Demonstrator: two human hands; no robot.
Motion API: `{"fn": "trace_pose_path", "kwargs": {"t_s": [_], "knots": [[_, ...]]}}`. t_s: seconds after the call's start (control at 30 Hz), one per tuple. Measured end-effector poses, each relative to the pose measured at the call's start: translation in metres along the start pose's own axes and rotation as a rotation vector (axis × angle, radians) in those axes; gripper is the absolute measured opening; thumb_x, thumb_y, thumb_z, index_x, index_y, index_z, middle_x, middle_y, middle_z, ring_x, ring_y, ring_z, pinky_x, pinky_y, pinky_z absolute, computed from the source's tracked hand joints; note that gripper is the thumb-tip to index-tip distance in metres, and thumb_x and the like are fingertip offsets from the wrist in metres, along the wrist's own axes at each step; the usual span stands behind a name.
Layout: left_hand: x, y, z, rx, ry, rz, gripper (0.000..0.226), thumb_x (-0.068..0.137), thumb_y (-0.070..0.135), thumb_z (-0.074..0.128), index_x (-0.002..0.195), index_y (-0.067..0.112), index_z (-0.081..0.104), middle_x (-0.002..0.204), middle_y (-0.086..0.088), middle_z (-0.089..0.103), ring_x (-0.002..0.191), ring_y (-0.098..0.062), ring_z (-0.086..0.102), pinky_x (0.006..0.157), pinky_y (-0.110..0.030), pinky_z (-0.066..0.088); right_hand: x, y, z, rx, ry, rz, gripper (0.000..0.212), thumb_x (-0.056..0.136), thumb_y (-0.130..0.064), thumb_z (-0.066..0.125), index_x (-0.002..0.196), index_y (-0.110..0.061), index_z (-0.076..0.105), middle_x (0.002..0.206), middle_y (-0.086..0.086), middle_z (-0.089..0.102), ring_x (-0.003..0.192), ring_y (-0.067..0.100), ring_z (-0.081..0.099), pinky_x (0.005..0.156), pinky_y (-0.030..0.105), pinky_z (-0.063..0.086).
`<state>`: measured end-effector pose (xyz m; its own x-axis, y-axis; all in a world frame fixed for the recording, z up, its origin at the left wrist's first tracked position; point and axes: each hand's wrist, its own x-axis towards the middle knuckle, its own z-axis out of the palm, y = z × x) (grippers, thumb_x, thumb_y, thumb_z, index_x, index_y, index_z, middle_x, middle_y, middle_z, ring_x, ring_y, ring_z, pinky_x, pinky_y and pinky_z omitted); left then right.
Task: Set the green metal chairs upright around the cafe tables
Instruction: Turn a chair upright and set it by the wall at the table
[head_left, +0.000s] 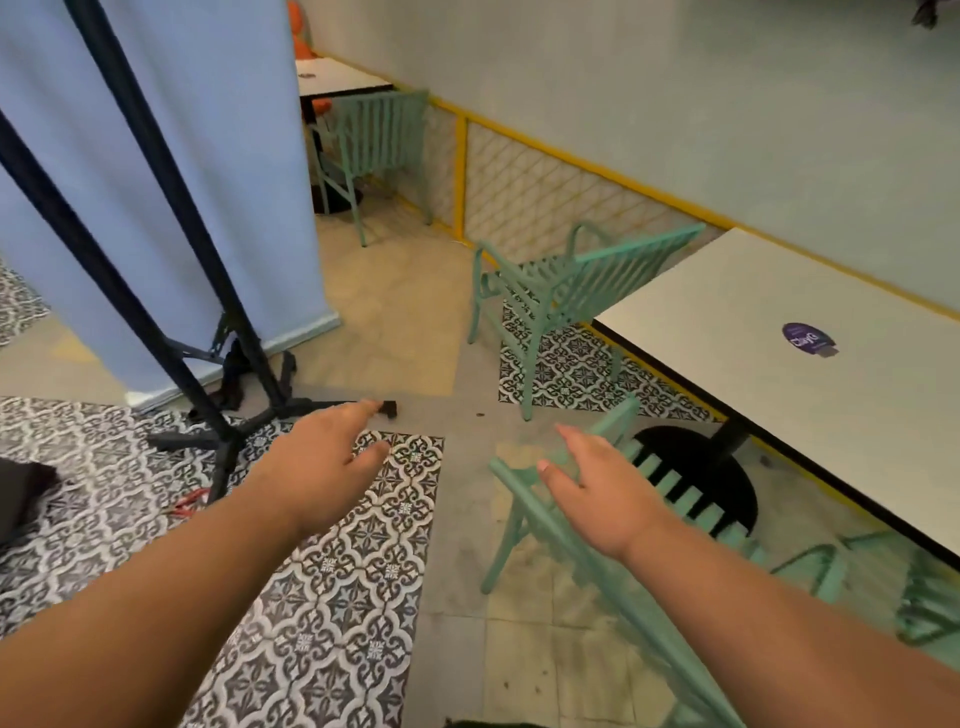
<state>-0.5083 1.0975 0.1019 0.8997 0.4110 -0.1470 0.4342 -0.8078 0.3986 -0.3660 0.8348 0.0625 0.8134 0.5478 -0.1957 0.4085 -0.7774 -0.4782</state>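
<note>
A green metal chair (670, 499) stands right in front of me at the near white cafe table (810, 332), its slatted back toward me. My right hand (597, 488) hovers over its top rail, fingers straight, holding nothing. My left hand (322, 457) reaches out over the patterned floor, fingers relaxed and empty. A second green chair (561, 291) stands upright at the table's far end. A third green chair (374, 145) stands at a far table (337, 78). Part of another green chair (924, 597) shows at the right edge under the table.
A blue banner (171, 171) on a black stand (228, 415) rises on the left, its feet spread over the floor. A yellow-framed mesh railing (519, 192) runs along the wall. The near table's black round base (696, 478) sits behind the closest chair. Open floor lies between banner and chairs.
</note>
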Motion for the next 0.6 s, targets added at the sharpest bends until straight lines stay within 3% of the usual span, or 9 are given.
{"fn": "trace_pose_path", "kwargs": {"t_s": [0.17, 0.6], "knots": [[0.057, -0.014, -0.014, 0.006, -0.035, 0.037, 0.060, 0.104, 0.045, 0.045, 0.160, 0.028, 0.029, 0.161, -0.001, 0.040, 0.148, -0.020, 0.034, 0.120, -0.041, 0.031, 0.055, -0.012, -0.009, 0.002, 0.021, 0.026, 0.066, 0.104, -0.052, 0.044, 0.161, -0.022, 0.030, 0.160, 0.006, 0.042, 0.140, 0.022, 0.046, 0.119, 0.037, 0.032], [0.222, 0.006, -0.050, 0.060, -0.011, 0.105, 0.060, 0.105, 0.046, 0.041, 0.161, 0.034, 0.023, 0.164, 0.003, 0.035, 0.150, -0.018, 0.030, 0.121, -0.040, 0.026, 0.213, -0.002, -0.053, 0.024, 0.051, 0.068, 0.066, 0.105, -0.050, 0.045, 0.162, -0.021, 0.028, 0.163, 0.003, 0.038, 0.148, 0.020, 0.036, 0.120, 0.036, 0.029]]}}
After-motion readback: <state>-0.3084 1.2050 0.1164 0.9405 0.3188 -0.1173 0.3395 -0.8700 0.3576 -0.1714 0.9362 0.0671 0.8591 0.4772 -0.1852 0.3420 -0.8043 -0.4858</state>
